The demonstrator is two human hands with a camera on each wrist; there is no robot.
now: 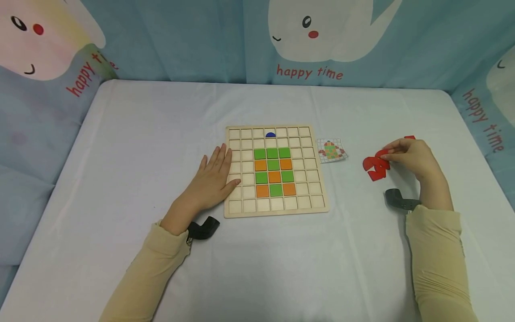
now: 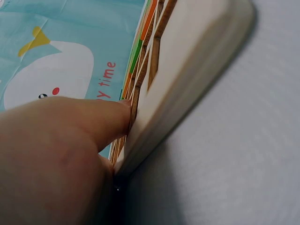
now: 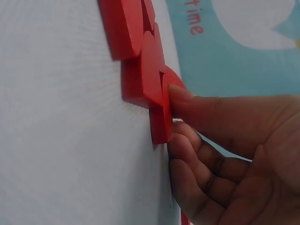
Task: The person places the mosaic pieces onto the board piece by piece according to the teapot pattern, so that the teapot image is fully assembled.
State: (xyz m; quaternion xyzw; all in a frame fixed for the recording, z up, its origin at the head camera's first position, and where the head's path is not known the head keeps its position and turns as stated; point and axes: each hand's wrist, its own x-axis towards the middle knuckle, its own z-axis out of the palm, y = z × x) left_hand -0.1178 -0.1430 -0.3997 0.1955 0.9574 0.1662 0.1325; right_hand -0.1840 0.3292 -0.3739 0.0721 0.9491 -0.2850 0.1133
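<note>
Closest up: tan sleeves coming in from the bottom of the head view. Right grip is pinching a red piece on the white worktop, right by a bunch of other red pieces. One more red bit peeks out past it. Left grip is lying loose, fingers straight, thumb on the left side of the wooden grid board. Board's got green squares and orange squares mid-grid, blue half-circle in the top row. Small pattern card sits just right of it.
</note>
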